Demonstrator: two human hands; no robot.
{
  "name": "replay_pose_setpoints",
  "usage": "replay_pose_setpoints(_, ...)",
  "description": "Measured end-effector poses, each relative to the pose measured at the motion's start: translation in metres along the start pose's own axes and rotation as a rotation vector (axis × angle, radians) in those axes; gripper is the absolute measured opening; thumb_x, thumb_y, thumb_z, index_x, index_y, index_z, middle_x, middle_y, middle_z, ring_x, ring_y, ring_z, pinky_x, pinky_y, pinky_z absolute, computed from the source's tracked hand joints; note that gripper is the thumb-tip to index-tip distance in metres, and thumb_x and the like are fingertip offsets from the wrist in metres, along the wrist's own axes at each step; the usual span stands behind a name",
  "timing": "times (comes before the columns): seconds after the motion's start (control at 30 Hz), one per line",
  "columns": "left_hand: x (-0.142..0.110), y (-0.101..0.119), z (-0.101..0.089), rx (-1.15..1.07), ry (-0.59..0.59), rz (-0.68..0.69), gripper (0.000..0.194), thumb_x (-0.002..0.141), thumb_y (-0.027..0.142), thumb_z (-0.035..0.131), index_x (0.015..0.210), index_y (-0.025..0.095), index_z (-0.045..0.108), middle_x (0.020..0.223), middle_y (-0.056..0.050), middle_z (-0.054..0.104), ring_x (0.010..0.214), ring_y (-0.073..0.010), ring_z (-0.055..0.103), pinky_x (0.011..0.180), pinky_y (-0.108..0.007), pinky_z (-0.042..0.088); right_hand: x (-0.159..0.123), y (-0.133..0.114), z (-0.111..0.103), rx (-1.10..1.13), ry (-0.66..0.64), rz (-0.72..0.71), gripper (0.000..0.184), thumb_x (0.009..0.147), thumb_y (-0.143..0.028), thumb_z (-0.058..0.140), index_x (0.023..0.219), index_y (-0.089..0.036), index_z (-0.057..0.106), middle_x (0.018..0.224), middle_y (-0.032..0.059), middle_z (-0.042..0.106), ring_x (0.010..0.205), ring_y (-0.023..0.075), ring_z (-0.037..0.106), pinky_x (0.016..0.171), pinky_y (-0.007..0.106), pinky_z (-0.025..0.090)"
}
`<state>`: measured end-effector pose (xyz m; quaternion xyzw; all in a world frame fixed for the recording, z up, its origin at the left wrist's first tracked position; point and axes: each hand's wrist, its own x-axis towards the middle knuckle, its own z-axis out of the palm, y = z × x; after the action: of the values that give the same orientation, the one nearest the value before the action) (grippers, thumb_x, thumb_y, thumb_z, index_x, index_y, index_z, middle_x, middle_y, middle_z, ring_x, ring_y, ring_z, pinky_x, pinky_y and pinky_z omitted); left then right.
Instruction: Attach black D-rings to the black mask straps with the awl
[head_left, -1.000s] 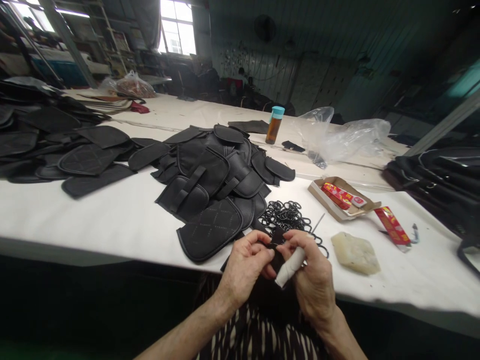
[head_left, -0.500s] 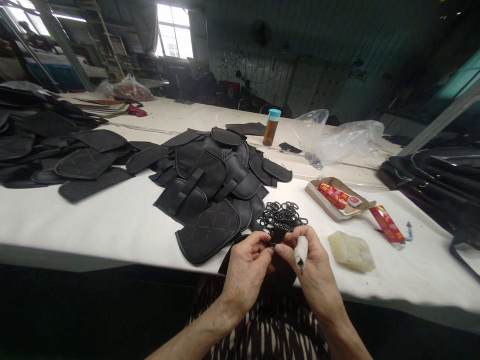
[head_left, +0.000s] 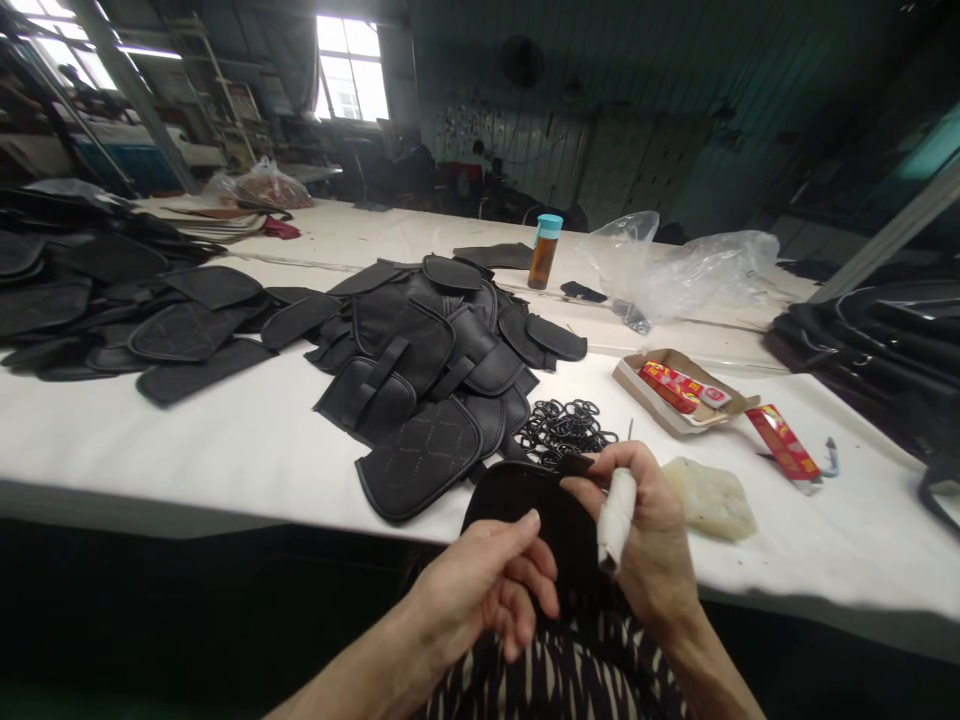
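My right hand [head_left: 649, 520] grips an awl [head_left: 616, 515] with a white-wrapped handle, its thin metal spike pointing up past the knuckles. The thumb and forefinger of that hand also pinch a short black strap [head_left: 576, 465] at the top of a black padded piece [head_left: 525, 500]. This piece has a rounded edge and hangs over the table edge above my lap. My left hand [head_left: 499, 575] is open in front of it, fingers apart and loosely curled, holding nothing. Black metal rings [head_left: 566, 430] lie in a heap just beyond my right hand.
A pile of black padded pieces [head_left: 420, 400] spreads left across the white table [head_left: 300, 450]. To the right are a yellowish wax-like block [head_left: 712, 500], a cardboard box [head_left: 675, 395] and a red packet [head_left: 784, 445]. A blue-lidded bottle [head_left: 544, 255] and plastic bags [head_left: 705, 275] stand farther back.
My left hand has let go of the strap and drawn back toward me, opening. My right hand has shifted slightly right with the awl, whose spike now shows upward.
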<state>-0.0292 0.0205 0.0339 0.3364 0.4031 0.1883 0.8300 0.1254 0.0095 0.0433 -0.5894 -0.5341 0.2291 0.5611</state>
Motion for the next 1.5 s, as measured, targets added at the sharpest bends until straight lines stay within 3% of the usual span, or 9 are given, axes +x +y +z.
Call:
replay_pose_setpoints(0.07,0.005,0.000,-0.006,-0.216,-0.092,-0.135,0.051,0.080,0.056,0.047,0.076,0.009,0.064,0.067,-0.009,0.067,0.045,-0.0141,0.060,0.041,-0.023,0.045,-0.008,0.003,0.004,0.061,-0.075,-0.092,0.011,0.079,-0.018,0.060,0.078,-0.023,0.050,0.076,-0.0012,0.061,0.062,0.0121,0.057,0.056,0.022,0.048)
replay_pose_setpoints(0.13,0.007,0.003,-0.008,-0.354,-0.092,-0.146,0.047,0.082,0.050,0.048,0.078,0.007,0.066,0.070,-0.010,0.068,0.054,-0.0171,0.065,0.050,-0.027,0.051,-0.017,0.005,0.006,0.109,-0.180,-0.214,0.008,0.083,-0.015,0.052,0.081,-0.022,0.053,0.090,0.0038,0.065,0.078,0.0162,0.063,0.067,0.027,0.052)
replay_pose_setpoints(0.33,0.006,0.011,0.002,-0.486,0.155,-0.037,0.018,0.077,0.014,0.056,0.063,0.007,0.065,0.056,-0.006,0.064,0.047,-0.0116,0.058,0.050,-0.022,0.049,-0.031,-0.002,0.006,-0.070,-0.374,-0.661,0.023,0.091,-0.012,0.038,0.092,-0.020,0.059,0.078,0.0055,0.067,0.069,0.0161,0.063,0.059,0.025,0.052)
replay_pose_setpoints(0.5,0.013,0.005,0.005,-0.439,0.269,0.126,0.011,0.071,0.005,0.060,0.062,0.005,0.067,0.057,-0.008,0.066,0.052,-0.0117,0.060,0.056,-0.021,0.049,-0.034,0.003,0.002,-0.177,-0.347,-0.745,0.024,0.092,-0.009,0.035,0.095,-0.018,0.058,0.081,0.0075,0.069,0.077,0.0177,0.065,0.067,0.027,0.053)
replay_pose_setpoints(0.67,0.016,0.002,0.007,-0.404,0.315,0.154,0.010,0.072,0.011,0.062,0.062,0.008,0.064,0.058,-0.009,0.066,0.054,-0.0153,0.061,0.053,-0.026,0.051,-0.045,0.019,0.003,-0.059,-0.283,-0.582,0.017,0.085,-0.007,0.047,0.091,-0.021,0.054,0.093,0.0064,0.069,0.091,0.0191,0.065,0.083,0.034,0.052)
replay_pose_setpoints(0.9,0.017,-0.005,0.014,-0.369,0.431,0.283,0.013,0.066,0.014,0.068,0.062,0.014,0.055,0.064,-0.003,0.063,0.061,-0.0151,0.060,0.056,-0.027,0.051,-0.051,0.015,0.014,-0.141,0.009,-0.190,0.009,0.082,-0.020,0.060,0.088,-0.023,0.053,0.078,0.0000,0.066,0.066,0.0138,0.065,0.060,0.023,0.052)
replay_pose_setpoints(1.03,0.015,-0.007,0.017,-0.422,0.379,0.293,0.011,0.066,0.017,0.069,0.064,0.013,0.058,0.063,-0.001,0.063,0.062,-0.0132,0.059,0.059,-0.024,0.047,-0.047,0.009,0.017,-0.232,0.010,-0.132,0.007,0.083,-0.025,0.058,0.088,-0.023,0.053,0.069,-0.0030,0.063,0.051,0.0112,0.060,0.047,0.020,0.048)
replay_pose_setpoints(1.27,0.010,-0.008,0.020,-0.533,0.301,0.341,0.011,0.069,0.024,0.069,0.070,0.015,0.064,0.068,0.000,0.063,0.068,-0.0134,0.058,0.064,-0.024,0.044,-0.040,0.006,0.017,-0.264,-0.037,0.009,0.007,0.084,-0.028,0.054,0.084,-0.023,0.050,0.070,-0.0019,0.065,0.052,0.0122,0.060,0.046,0.019,0.046)
replay_pose_setpoints(1.5,0.016,-0.007,0.024,-0.228,0.120,0.467,0.012,0.081,0.020,0.056,0.080,0.012,0.065,0.073,-0.002,0.061,0.073,-0.0128,0.053,0.070,-0.023,0.040,-0.034,0.013,0.017,-0.265,-0.047,0.181,0.011,0.083,-0.034,0.052,0.082,-0.023,0.050,0.074,0.0002,0.069,0.061,0.0157,0.064,0.054,0.023,0.049)
